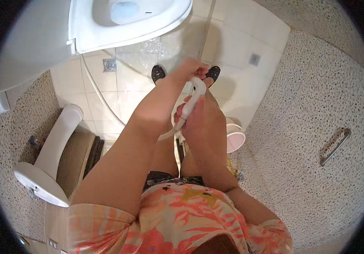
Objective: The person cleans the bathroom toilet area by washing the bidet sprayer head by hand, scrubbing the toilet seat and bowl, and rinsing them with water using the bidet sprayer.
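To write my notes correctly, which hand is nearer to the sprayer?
Right. The right hand grips the sprayer; the left hand is just beyond its head, touching or not I cannot tell.

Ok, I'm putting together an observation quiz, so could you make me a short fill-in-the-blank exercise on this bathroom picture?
1. The white sprayer is held in the person's ____ hand.
2. The person's shoes are ____ in colour.
3. The tiled floor shows ____ drain grates.
4. The metal handle is fixed to the speckled ____.

Missing words: right; black; two; wall.
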`<state>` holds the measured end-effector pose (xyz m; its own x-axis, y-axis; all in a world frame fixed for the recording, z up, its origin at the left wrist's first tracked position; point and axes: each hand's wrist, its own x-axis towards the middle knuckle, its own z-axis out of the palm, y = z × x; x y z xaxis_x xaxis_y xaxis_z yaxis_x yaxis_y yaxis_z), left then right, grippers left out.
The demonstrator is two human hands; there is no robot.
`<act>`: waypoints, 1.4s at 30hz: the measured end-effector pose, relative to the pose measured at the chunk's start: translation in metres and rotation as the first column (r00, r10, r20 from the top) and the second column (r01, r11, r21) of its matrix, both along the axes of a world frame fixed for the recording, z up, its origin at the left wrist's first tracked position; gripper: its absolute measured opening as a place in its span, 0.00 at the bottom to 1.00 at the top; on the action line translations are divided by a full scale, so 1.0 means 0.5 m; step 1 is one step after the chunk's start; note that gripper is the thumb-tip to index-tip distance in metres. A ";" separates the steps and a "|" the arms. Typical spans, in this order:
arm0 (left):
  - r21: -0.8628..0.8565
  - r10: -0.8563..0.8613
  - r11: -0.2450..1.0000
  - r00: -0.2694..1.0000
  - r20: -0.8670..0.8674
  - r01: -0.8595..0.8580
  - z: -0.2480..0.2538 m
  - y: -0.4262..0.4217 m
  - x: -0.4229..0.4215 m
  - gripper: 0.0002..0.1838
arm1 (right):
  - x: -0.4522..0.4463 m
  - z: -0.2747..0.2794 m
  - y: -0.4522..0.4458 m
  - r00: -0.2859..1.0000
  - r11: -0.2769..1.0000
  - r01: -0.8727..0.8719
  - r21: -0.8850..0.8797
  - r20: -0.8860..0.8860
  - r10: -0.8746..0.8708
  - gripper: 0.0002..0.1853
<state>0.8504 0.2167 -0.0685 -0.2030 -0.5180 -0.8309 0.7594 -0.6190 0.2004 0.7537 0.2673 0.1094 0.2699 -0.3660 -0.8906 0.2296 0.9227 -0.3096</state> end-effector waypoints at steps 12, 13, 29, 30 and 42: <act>-0.010 -0.212 0.696 0.219 0.952 0.718 0.173 0.150 0.011 0.20 | 0.067 -0.067 -0.147 0.984 0.973 -0.019 -0.231 -0.179 -0.023 0.24; -0.013 -0.209 0.700 0.222 0.952 0.714 0.184 0.161 0.010 0.20 | 0.059 -0.079 -0.135 0.984 0.975 0.056 -0.213 -0.154 -0.090 0.26; 0.137 -0.187 0.741 0.006 0.982 0.657 0.228 0.284 -0.060 0.17 | -0.056 -0.185 -0.113 0.953 0.964 0.125 -0.233 -0.243 -0.183 0.20; 0.144 -0.291 0.684 0.086 0.953 0.715 0.230 0.282 -0.050 0.18 | -0.045 -0.182 -0.110 0.955 0.965 0.119 -0.233 -0.239 -0.175 0.20; -0.086 -0.057 0.921 0.351 0.935 0.380 0.261 0.164 0.031 0.21 | 0.182 -0.122 -0.269 0.933 0.900 -0.241 -0.364 -0.343 0.111 0.14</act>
